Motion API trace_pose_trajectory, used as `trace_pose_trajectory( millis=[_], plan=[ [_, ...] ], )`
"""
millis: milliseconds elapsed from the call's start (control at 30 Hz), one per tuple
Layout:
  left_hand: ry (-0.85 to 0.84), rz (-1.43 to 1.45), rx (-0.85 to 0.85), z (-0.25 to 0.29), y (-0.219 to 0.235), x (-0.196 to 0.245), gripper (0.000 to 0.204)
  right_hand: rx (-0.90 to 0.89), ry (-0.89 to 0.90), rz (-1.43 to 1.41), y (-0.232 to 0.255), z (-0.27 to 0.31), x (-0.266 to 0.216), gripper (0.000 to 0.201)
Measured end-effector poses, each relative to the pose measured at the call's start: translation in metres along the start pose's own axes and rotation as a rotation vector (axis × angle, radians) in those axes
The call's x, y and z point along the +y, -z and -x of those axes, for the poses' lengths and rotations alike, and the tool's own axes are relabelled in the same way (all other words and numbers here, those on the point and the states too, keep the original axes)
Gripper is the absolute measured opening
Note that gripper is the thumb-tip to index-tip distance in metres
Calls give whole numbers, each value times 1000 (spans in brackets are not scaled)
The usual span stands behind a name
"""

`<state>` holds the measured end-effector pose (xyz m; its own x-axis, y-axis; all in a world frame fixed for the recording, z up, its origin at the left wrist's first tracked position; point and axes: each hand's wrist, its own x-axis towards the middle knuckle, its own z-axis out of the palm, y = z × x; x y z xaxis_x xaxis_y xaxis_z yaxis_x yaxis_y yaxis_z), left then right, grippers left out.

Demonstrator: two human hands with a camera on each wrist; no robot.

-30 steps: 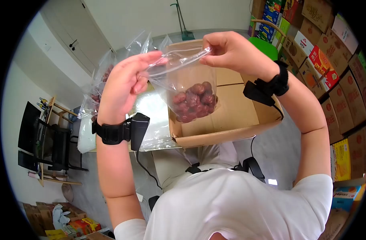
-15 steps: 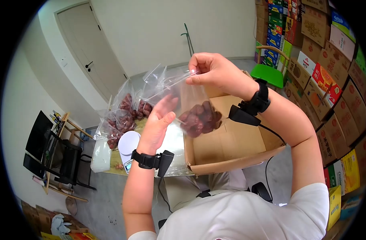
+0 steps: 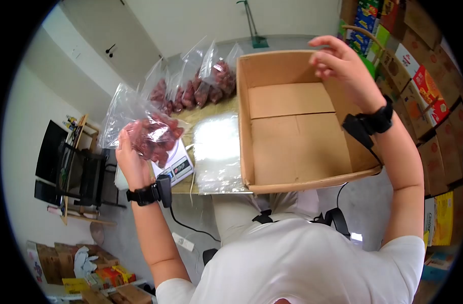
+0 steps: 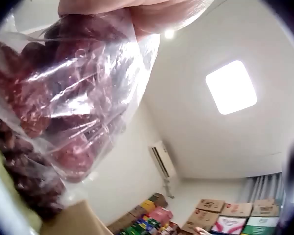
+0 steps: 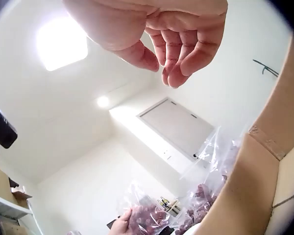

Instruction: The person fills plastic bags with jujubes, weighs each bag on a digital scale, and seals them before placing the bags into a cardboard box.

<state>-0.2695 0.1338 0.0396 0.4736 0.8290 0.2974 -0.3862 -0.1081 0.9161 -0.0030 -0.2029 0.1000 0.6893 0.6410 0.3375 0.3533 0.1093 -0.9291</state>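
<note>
In the head view my left hand (image 3: 131, 162) grips a clear plastic bag of red dates (image 3: 158, 136) by its side, its loose top flaring up to the left. The bag hangs over a white digital scale (image 3: 179, 167) and covers most of the scale's platform. Close up in the left wrist view, dates press against the shiny plastic (image 4: 81, 88) below the hand. My right hand (image 3: 343, 68) is raised over the far right corner of a cardboard box (image 3: 298, 152); its fingers are loosely bent with nothing in them, as the right wrist view also shows.
Behind the scale stands a row of filled date bags (image 3: 193, 93) with upright plastic tops. A stack of flat clear bags (image 3: 216, 152) lies between scale and box. Cartons (image 3: 436, 142) are piled along the right, near a green chair (image 3: 367, 66).
The date bag has gone from my right hand, above the box, to my left hand, over the scale at the left. My right hand has let go and moved right.
</note>
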Motion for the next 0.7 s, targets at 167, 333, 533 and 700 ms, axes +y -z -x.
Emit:
trace_pose_trajectory(
  millis=[167, 333, 533, 700],
  plan=[
    [-2, -56, 327, -41, 86, -68, 35, 93, -128, -64, 20, -4, 45, 28],
    [76, 49, 459, -53, 121, -121, 36, 76, -234, -53, 29, -9, 76, 27],
    [111, 230, 525, -70, 129, -165, 28, 63, -257, -13, 26, -8, 78, 25],
    [130, 212, 596, -78, 115, -177, 22, 45, -245, -6, 27, -9, 81, 23]
  ],
)
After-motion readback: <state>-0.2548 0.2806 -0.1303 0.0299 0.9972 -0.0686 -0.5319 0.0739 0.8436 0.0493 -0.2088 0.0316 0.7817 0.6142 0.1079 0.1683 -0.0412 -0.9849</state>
